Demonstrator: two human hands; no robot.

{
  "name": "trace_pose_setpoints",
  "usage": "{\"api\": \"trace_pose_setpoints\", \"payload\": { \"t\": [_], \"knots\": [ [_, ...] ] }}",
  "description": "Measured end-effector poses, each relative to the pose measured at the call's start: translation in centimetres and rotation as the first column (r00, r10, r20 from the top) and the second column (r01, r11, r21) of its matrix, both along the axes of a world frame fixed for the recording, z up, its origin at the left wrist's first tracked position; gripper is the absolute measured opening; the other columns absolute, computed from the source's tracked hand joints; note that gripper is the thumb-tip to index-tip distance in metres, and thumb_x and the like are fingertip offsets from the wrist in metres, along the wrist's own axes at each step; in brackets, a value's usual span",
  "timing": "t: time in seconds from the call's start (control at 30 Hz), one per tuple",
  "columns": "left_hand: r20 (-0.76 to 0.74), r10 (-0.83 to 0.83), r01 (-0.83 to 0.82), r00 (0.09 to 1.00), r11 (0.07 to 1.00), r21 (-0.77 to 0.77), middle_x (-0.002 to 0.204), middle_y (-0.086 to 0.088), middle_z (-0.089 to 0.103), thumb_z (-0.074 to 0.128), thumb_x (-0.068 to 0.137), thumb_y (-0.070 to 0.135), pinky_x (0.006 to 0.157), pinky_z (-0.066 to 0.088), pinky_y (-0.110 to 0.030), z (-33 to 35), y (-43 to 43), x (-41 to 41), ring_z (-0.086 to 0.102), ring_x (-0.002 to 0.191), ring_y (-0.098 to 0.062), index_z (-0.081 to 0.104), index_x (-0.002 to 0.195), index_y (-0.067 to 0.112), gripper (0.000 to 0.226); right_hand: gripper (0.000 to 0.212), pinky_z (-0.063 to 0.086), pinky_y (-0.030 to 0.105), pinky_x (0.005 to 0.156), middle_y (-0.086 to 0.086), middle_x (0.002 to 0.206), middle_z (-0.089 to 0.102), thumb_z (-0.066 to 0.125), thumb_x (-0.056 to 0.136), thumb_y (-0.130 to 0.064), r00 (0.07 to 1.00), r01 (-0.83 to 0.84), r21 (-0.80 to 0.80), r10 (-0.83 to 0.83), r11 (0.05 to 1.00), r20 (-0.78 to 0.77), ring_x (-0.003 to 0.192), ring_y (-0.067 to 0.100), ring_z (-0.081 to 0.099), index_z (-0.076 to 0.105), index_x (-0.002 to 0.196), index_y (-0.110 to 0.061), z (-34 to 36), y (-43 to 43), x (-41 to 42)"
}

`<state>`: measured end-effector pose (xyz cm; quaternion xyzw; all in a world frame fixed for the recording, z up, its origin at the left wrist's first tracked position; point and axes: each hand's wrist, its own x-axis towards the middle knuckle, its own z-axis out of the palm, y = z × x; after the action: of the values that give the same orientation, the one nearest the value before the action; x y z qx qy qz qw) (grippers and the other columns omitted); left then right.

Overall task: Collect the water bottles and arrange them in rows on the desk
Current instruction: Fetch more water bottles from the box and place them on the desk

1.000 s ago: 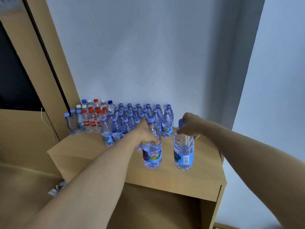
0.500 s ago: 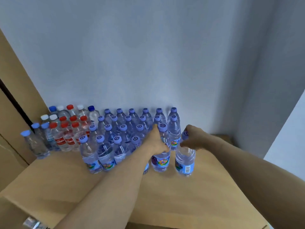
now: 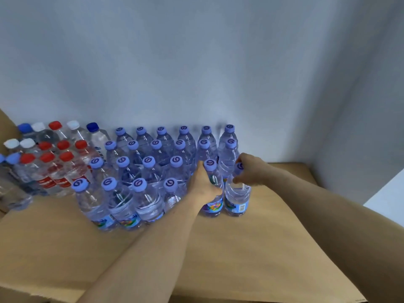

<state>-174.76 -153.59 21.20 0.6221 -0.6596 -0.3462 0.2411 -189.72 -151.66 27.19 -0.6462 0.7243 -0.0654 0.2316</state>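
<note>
Upright purple-capped bottles point(image 3: 150, 171) pack the back edge of the desk point(image 3: 262, 248) in tight rows. Red-capped bottles point(image 3: 54, 165) crowd the back left corner. The wall point(image 3: 196, 62) closes in behind them. The front half and a strip along the right edge lie open before me.

You see clear plastic bottles with lilac swirl-printed caps point(image 3: 146, 200) and multicoloured labels, clear red-capped plastic bottles point(image 3: 47, 171), and a tan wooden desk point(image 3: 251, 248).

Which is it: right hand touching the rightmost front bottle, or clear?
Touching. Head view: the right hand pinches the rightmost front bottle at its cap.
</note>
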Motion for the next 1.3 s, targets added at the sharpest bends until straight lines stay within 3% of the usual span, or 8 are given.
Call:
{"api": "trace_pose_setpoints", "payload": {
  "t": [0.17, 0.27, 0.37, 0.5, 0.6, 0.7, 0.93, 1.3],
  "knots": [
    [-0.018, 0.017, -0.016, 1.0, 0.999, 0.048, 0.114, -0.003, 0.059, 0.081, 0.066, 0.012, 0.093, 0.05, -0.042, -0.3, -0.6, -0.2, 0.057, 0.107, -0.026, 0.039, 0.118, 0.019, 0.068, 0.04, 0.044, 0.028, 0.07, 0.009, 0.108, 0.057, 0.071, 0.08, -0.022, 0.997, -0.058, 0.094, 0.063, 0.994, -0.05, 0.086, 0.023, 0.052, 0.049, 0.111, -0.01, 0.9, -0.7, -0.1],
    [-0.037, 0.041, -0.039, 0.998, 0.998, 0.059, 0.112, -0.005, 0.058, 0.079, 0.067, 0.011, 0.085, 0.052, -0.039, 1.2, -1.1, -0.4, 0.059, 0.1, -0.026, 0.041, 0.111, 0.017, 0.058, 0.038, 0.046, 0.028, 0.063, 0.003, 0.087, 0.056, 0.067, 0.083, -0.042, 0.983, -0.081, 0.104, 0.097, 0.991, -0.157, 0.077, 0.022, 0.054, 0.049, 0.099, -0.012, 2.0, -0.5, 0.2],
    [0.19, -0.054, 0.046, 0.98, 0.998, 0.046, 0.113, -0.005, 0.054, 0.077, 0.073, 0.018, 0.079, 0.048, -0.034, 3.4, -1.3, -0.6, 0.056, 0.101, -0.027, 0.044, 0.115, 0.015, 0.053, 0.041, 0.042, 0.027, 0.058, -0.001, 0.068, 0.046, 0.058, 0.087, -0.051, 0.949, -0.081, 0.093, 0.105, 0.992, -0.298, 0.067, 0.02, 0.05, 0.045, 0.079, -0.013, 2.6, 0.0, 0.5],
    [0.515, -0.267, 0.216, 0.815, 0.964, 0.158, 0.111, -0.01, 0.061, 0.071, 0.079, 0.026, 0.077, 0.046, -0.033, 5.1, -0.7, -1.3, 0.059, 0.104, -0.029, 0.046, 0.097, 0.013, 0.033, 0.038, 0.037, 0.02, 0.051, 0.004, 0.072, 0.05, 0.06, 0.089, -0.03, 0.944, -0.104, 0.076, 0.123, 0.992, -0.307, 0.053, 0.017, 0.045, 0.036, 0.064, -0.014, 2.3, 0.1, 0.4],
    [0.563, -0.284, 0.218, 0.776, 0.959, 0.183, 0.103, -0.014, 0.06, 0.069, 0.08, 0.019, 0.069, 0.046, -0.033, 5.6, -0.6, -1.2, 0.062, 0.102, -0.033, 0.05, 0.109, 0.005, 0.038, 0.014, 0.047, 0.027, 0.06, 0.005, 0.083, 0.061, 0.061, 0.088, -0.023, 0.944, -0.168, 0.111, 0.192, 0.98, -0.267, 0.056, 0.02, 0.058, 0.057, 0.087, -0.009, 2.9, 0.0, 0.2],
    [0.622, -0.312, 0.243, 0.718, 0.95, 0.196, 0.1, -0.015, 0.06, 0.068, 0.08, 0.011, 0.064, 0.044, -0.032, 6.2, -1.1, -0.7, 0.063, 0.103, -0.034, 0.054, 0.112, 0.003, 0.036, 0.031, 0.048, 0.03, 0.067, 0.005, 0.098, 0.057, 0.059, 0.089, -0.021, 0.948, -0.192, 0.126, 0.217, 0.973, -0.231, 0.072, 0.024, 0.056, 0.058, 0.119, -0.012, 2.9, -0.1, 0.0],
    [0.716, -0.352, 0.282, 0.603, 0.934, 0.221, 0.117, -0.01, 0.056, 0.072, 0.079, 0.019, 0.077, 0.05, -0.035, 6.5, -2.3, -0.3, 0.057, 0.103, -0.03, 0.043, 0.122, 0.011, 0.053, 0.038, 0.039, 0.029, 0.071, 0.011, 0.115, 0.06, 0.067, 0.085, -0.023, 0.943, -0.218, -0.006, 0.21, 0.976, -0.257, 0.103, 0.029, 0.058, 0.055, 0.118, -0.009, 1.1, -0.5, 0.4],
    [0.745, -0.372, 0.34, 0.554, 0.918, 0.206, 0.112, -0.01, 0.049, 0.071, 0.081, 0.017, 0.07, 0.044, -0.037, 6.2, -4.0, -0.3, 0.051, 0.091, -0.029, 0.04, 0.119, 0.01, 0.049, 0.035, 0.037, 0.029, 0.072, 0.013, 0.116, 0.059, 0.062, 0.088, -0.023, 0.953, -0.216, -0.077, 0.193, 0.973, -0.234, 0.104, 0.031, 0.057, 0.051, 0.118, -0.008, 0.4, -2.3, 0.9]
  ]
}}
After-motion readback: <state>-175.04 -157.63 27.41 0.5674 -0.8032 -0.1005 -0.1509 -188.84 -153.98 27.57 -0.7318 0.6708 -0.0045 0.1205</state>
